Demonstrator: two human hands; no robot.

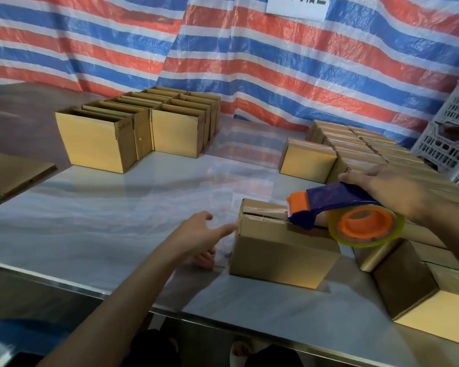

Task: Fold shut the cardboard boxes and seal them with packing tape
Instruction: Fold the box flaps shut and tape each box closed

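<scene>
While right hand (390, 190) grip, partly hidden, clamps tape dispenser (334, 198) on box (276, 251), left hand (196, 234) grip apart

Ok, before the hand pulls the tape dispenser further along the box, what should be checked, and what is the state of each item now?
1. Flaps of the brown cardboard box are folded shut: ok.
2. The blue and orange plastic tape dispenser sits on the top seam: ok.
3. The right hand grips the dispenser: ok.
4. The left hand, fingers straight, steadies the box's left end: ok.
5. The clear tape strip lies flat over the seam: cannot tell.
6. The clear tape roll has tape left: ok.
</scene>
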